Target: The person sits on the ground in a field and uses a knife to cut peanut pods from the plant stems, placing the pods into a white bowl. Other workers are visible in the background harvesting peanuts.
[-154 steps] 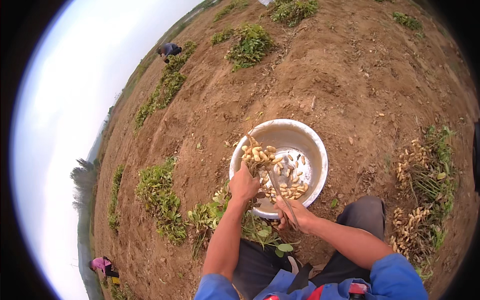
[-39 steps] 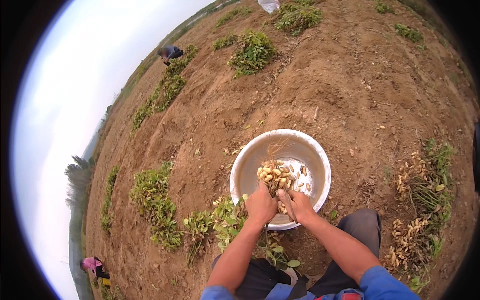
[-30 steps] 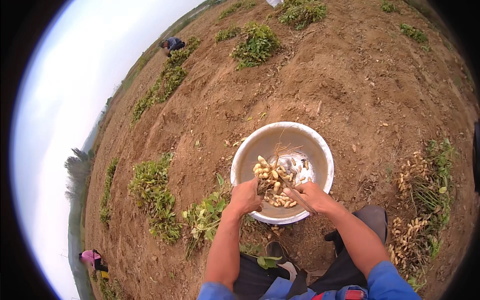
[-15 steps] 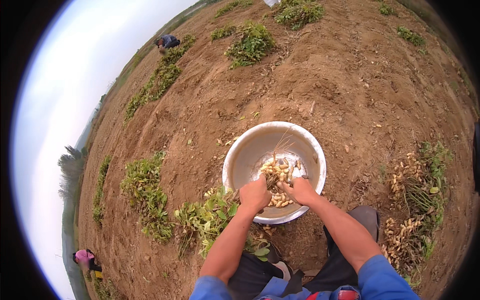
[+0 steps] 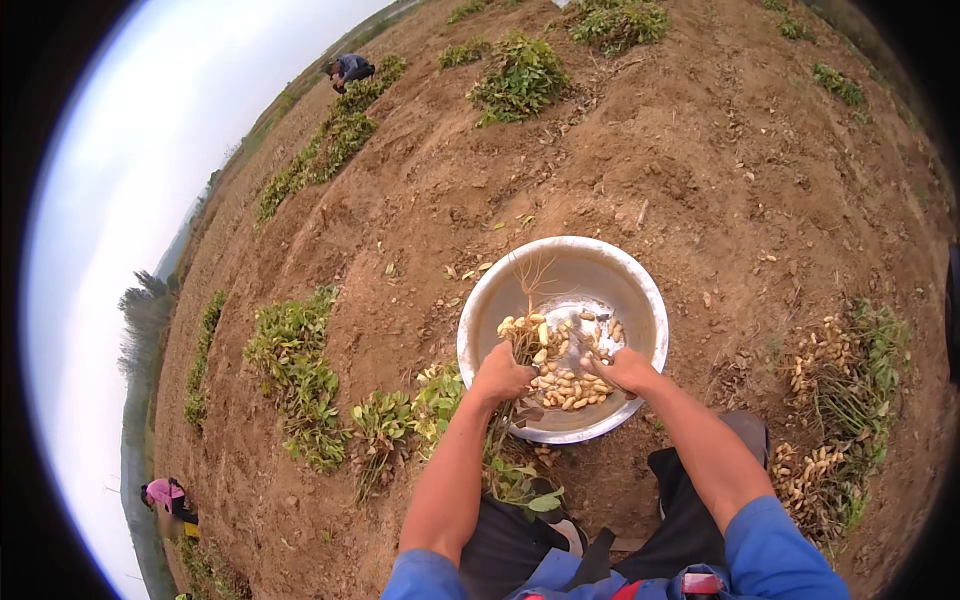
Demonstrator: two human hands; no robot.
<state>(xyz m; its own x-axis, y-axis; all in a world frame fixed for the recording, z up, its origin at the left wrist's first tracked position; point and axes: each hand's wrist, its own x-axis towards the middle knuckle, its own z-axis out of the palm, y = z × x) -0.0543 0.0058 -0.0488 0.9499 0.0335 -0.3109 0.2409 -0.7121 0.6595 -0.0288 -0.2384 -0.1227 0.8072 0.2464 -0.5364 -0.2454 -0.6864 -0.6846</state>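
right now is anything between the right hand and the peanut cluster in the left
Nothing visible stands between the right hand and the peanut cluster in the left hand; loose peanuts lie below, in the basin.

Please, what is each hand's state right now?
Left hand: closed, holding a green-leaved, tan-podded peanut plant.
Right hand: over the round silver-grey metal basin; grip cannot be told.
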